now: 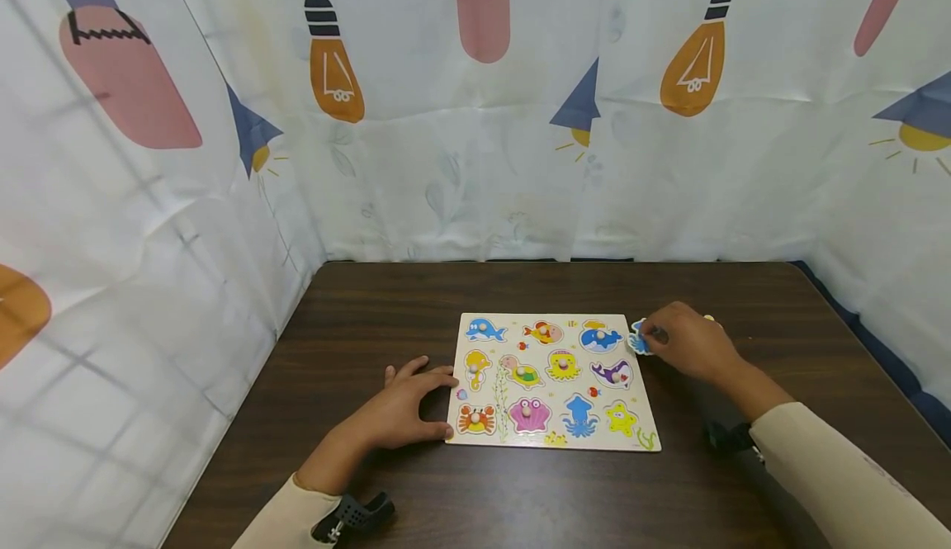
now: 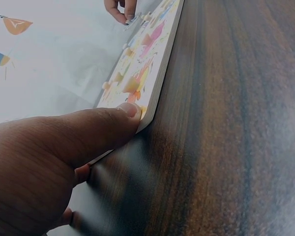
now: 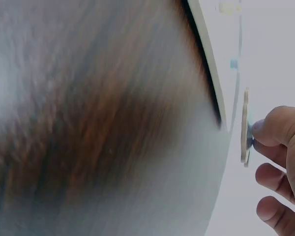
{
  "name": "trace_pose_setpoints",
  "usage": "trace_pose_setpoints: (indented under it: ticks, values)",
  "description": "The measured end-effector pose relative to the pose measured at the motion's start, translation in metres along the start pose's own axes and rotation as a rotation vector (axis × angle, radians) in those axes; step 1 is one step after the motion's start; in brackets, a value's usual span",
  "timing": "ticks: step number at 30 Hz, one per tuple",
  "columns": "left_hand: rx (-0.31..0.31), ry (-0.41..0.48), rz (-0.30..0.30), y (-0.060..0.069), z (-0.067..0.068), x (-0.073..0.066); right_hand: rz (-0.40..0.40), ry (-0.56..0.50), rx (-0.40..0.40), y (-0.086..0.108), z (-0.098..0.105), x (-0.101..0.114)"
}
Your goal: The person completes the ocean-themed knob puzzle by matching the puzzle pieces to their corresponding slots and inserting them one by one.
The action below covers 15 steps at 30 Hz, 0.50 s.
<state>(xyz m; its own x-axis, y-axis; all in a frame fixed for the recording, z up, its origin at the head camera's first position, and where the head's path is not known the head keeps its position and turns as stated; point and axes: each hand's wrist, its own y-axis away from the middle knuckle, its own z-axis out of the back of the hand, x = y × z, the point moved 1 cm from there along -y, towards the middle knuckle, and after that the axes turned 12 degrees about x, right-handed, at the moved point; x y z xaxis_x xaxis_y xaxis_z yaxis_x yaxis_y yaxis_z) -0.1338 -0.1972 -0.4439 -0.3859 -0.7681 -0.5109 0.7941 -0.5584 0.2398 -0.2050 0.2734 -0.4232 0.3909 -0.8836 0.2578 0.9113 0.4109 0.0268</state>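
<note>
A wooden peg puzzle board (image 1: pixel 553 384) with pictures of sea animals lies flat on the table. My left hand (image 1: pixel 404 409) is at its left edge, fingers extended; in the left wrist view the thumb (image 2: pixel 105 125) rests on the board's near corner. My right hand (image 1: pixel 687 343) is just past the board's far right corner. Its thumb and index finger pinch a blue puzzle piece (image 1: pixel 637 339) with a white border by the knob. In the right wrist view the piece (image 3: pixel 245 128) is held edge-on, and its picture is hidden.
The brown wooden table (image 1: pixel 565 499) reaches back to a white printed curtain (image 1: pixel 446 186). Just beyond the right hand's knuckles shows a small yellowish bit (image 1: pixel 709 318), mostly hidden. Several pieces with raised knobs sit in the board.
</note>
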Motion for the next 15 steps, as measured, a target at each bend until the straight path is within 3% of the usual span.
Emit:
trace_pose_setpoints:
  ticks: [15]
  values:
    - [0.001,-0.008,0.006,-0.001,-0.001,0.002,0.112,0.006,-0.015,0.01,0.0,0.03]
